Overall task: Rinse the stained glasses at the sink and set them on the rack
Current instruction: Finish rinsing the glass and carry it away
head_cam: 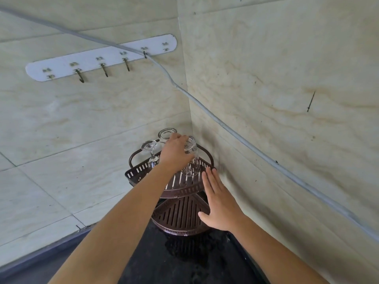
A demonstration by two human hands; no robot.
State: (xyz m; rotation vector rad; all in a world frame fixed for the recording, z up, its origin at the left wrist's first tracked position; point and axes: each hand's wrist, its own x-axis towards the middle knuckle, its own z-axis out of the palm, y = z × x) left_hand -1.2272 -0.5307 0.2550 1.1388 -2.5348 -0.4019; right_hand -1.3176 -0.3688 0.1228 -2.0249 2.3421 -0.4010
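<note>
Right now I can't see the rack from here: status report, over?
Left hand grips upturned glass on rack top tier. Right hand open beside rack. Wine glass, tumbler racked alongside.

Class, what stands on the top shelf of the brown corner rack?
Three upturned glasses: a stemmed glass, a tumbler behind, and a front glass gripped by the left hand. The hand covers the tumbler's lower part.

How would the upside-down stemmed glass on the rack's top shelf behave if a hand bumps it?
The stemmed glass would probably tip easily: thin stem, wide foot on top. It stands on the slotted shelf of the rack, so its rim may sit unevenly. Clear and thin, it is likely fragile.
</note>
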